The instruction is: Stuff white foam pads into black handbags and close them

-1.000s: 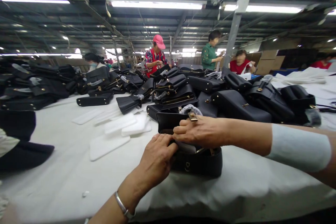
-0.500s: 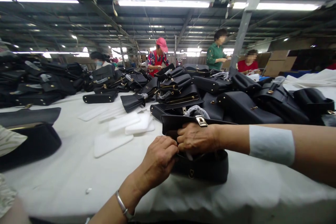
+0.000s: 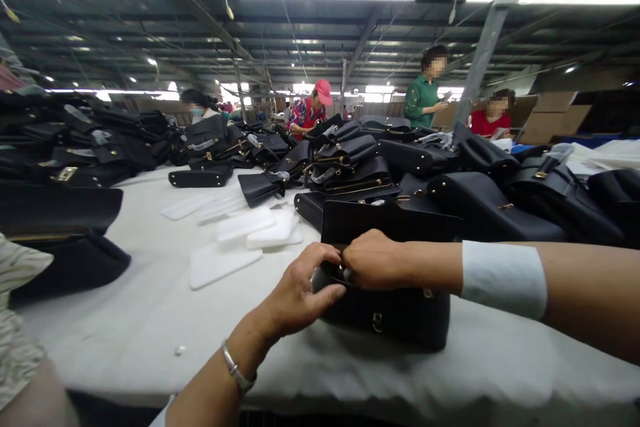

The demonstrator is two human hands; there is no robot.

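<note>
A small black handbag with gold hardware stands on the white table cover, its flap raised behind my hands. My left hand pinches the bag's left top corner. My right hand is curled into the bag's open top beside it, fingers hidden inside the opening. A pale band wraps my right forearm and a metal bangle sits on my left wrist.
Piles of black handbags fill the far and left sides of the table. White foam pads lie left of the bag. A dark bag sits at the left edge. Several other workers stand at the far end.
The flap has swung up and back, so its gold clasp no longer shows. My right hand has curled deeper into the opening. The view shifted left a little.
</note>
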